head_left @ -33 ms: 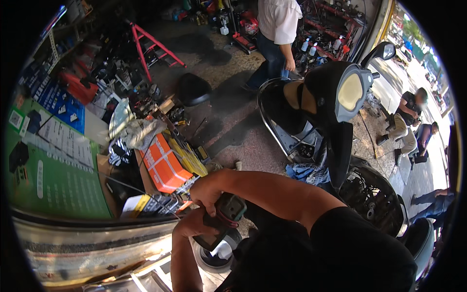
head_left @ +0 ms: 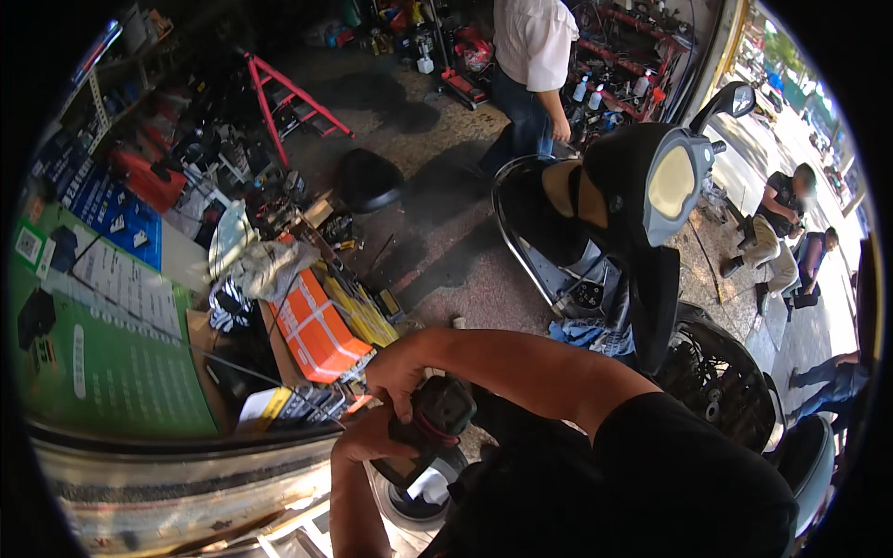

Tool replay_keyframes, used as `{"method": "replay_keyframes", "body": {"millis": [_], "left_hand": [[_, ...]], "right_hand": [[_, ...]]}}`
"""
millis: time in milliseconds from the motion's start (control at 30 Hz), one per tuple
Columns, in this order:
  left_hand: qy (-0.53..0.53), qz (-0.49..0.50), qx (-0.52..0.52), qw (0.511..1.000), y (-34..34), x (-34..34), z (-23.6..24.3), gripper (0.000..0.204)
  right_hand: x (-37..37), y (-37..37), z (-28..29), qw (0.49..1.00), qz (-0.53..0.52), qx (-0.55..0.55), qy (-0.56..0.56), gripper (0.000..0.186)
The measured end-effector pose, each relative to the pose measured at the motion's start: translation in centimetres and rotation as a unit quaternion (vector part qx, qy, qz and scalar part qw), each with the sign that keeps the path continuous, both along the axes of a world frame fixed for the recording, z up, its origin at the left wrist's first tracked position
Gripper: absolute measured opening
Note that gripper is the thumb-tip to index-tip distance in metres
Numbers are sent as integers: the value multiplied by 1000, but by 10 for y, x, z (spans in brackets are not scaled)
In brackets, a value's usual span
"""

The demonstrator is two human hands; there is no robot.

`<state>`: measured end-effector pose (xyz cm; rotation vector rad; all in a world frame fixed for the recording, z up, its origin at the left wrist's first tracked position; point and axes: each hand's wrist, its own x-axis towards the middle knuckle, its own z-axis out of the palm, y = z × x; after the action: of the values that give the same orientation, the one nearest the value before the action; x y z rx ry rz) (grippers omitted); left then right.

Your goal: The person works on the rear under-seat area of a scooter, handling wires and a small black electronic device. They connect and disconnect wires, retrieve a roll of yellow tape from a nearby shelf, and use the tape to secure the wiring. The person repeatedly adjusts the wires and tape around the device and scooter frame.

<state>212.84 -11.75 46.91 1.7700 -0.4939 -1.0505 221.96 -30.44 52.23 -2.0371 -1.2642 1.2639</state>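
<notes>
Workshop floor [head_left: 456, 302]: black scooter [head_left: 609, 191] at right | dark handheld unit [head_left: 431, 426] with red band: between both hands, near orange carton [head_left: 318, 335] | left hand [head_left: 374, 437]: grip closed around unit | right hand [head_left: 395, 374]: fingers touching unit, grip closure cannot be determined

The floor [head_left: 456, 302] has dark patches. Red shelves [head_left: 642, 25] stand at its far edge. Sunlight brightens the pavement [head_left: 735, 167].

Harsh daylight from the right bleaches the pale street pavement [head_left: 823, 335], while the dark, mottled workshop floor [head_left: 456, 237] lies dim and shadowed; fisheye distortion bends straight edges near the rim.
</notes>
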Motion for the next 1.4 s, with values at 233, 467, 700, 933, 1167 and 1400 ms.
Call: {"method": "replay_keyframes", "body": {"millis": [233,467,700,933,1167,1400], "left_hand": [[79,215,-282,932,-36,98,20,100],[-82,360,-232,900,-96,216,42,58],[-75,317,-297,898,-196,336,23,51],[-72,339,-192,918,-263,489,-59,55],[-12,367,-140,920,-276,670,-89,39],[-109,284,-120,945,-356,821,-13,38]], "right_hand": [[122,-61,-50,858,-288,252,342,25],[175,-128,-54,764,-501,296,280,22],[211,-193,-51,494,-637,444,391,39],[315,-265,-94,674,-630,336,192,70],[497,-276,-117,713,-629,214,226,71],[630,-334,-72,656,-688,279,139,59]]}}
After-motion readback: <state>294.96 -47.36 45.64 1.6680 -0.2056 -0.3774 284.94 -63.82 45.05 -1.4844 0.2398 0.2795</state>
